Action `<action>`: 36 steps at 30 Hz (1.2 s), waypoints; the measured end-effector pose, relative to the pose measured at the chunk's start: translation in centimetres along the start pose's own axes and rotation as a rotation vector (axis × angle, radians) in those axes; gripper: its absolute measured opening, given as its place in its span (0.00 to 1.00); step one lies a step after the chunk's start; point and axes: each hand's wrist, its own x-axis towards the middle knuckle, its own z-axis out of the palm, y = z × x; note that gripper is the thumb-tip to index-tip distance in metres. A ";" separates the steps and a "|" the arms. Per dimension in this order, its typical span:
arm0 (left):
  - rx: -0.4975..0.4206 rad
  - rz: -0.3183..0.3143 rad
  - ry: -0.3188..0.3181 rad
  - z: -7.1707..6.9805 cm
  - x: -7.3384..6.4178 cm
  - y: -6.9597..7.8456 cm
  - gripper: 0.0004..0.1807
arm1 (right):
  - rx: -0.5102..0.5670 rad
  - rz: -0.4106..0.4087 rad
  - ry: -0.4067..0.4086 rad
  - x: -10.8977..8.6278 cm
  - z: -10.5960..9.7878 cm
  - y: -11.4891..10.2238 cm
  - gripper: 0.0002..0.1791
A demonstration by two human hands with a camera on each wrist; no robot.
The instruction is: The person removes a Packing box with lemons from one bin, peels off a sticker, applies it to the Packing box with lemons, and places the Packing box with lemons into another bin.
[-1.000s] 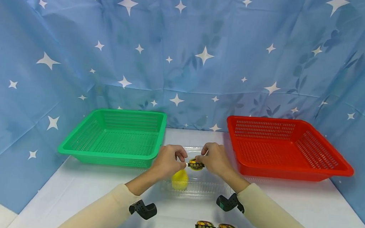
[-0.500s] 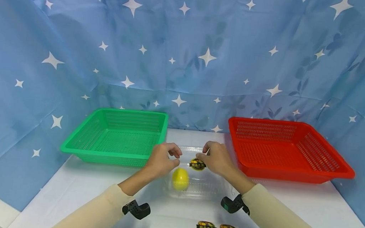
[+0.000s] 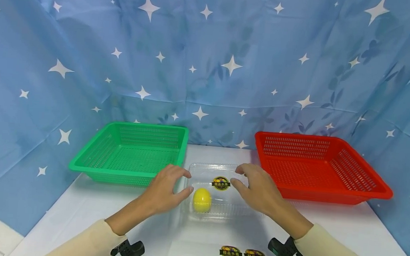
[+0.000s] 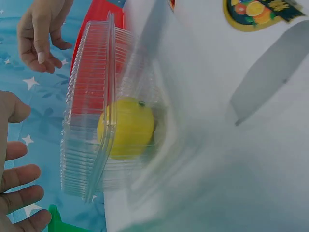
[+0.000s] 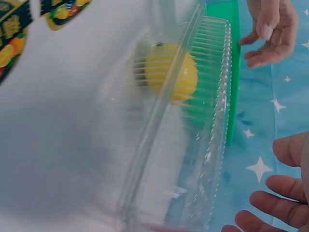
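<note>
A clear plastic clamshell box (image 3: 231, 209) lies closed on the table in the head view. Inside, toward its left end, is a round yellow fruit (image 3: 202, 200) with a dark stem spot (image 4: 141, 103). On the lid sits an oval black-and-gold fruit sticker (image 3: 220, 183) with lettering on its band. My left hand (image 3: 165, 189) hovers by the box's left side, fingers spread and holding nothing. Over the right end, my right hand (image 3: 261, 188) is likewise apart from the sticker, its fingers loosely bent around nothing.
A green basket (image 3: 143, 175) stands back left, a red basket (image 3: 330, 194) back right. Near the front edge lies a sheet (image 3: 195, 250) bearing several more stickers (image 3: 231, 254). A blue star-patterned curtain (image 3: 210, 64) closes off the back.
Both hands have drawn apart from the sticker, the left one leftward, the right one rightward. The left fingers have let go of the sticker's edge; it now lies on the lid.
</note>
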 end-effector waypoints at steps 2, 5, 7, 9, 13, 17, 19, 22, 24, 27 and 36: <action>0.030 0.007 -0.009 0.0 -0.4 0.1 0.16 | -0.014 -0.012 0.022 -0.6 -0.1 0.4 0.17; 0.037 -0.009 -0.018 -0.1 -1.1 0.1 0.20 | -0.010 -0.011 0.053 -1.3 -0.2 1.1 0.17; 0.027 -0.031 -0.012 0.0 -1.6 0.1 0.22 | 0.009 -0.007 0.070 -1.8 -0.4 1.5 0.16; 0.002 -0.059 0.005 0.1 -2.1 0.1 0.23 | 0.029 0.012 0.079 -2.3 -0.4 1.8 0.17; -0.074 -0.098 0.064 0.6 -3.2 -0.1 0.22 | 0.087 0.059 0.102 -3.4 -0.7 2.4 0.17; -0.169 -0.134 0.091 1.4 -4.2 -0.3 0.21 | 0.146 0.110 0.127 -4.5 -1.1 3.0 0.17; -0.217 -0.165 0.088 1.9 -4.6 -0.4 0.19 | 0.175 0.149 0.149 -4.9 -1.3 3.5 0.15; -0.289 -0.217 0.090 2.4 -4.7 -0.6 0.15 | 0.206 0.203 0.214 -5.4 -1.9 4.5 0.14; -0.327 -0.260 0.093 2.6 -4.6 -0.7 0.13 | 0.217 0.247 0.269 -5.7 -2.3 5.2 0.13; -0.379 -0.319 0.101 3.0 -4.4 -0.9 0.13 | 0.273 0.310 0.317 -6.0 -2.8 6.1 0.15; -0.678 -0.529 0.025 4.2 -3.9 -1.0 0.27 | 0.707 0.558 0.518 -6.7 -3.1 9.2 0.16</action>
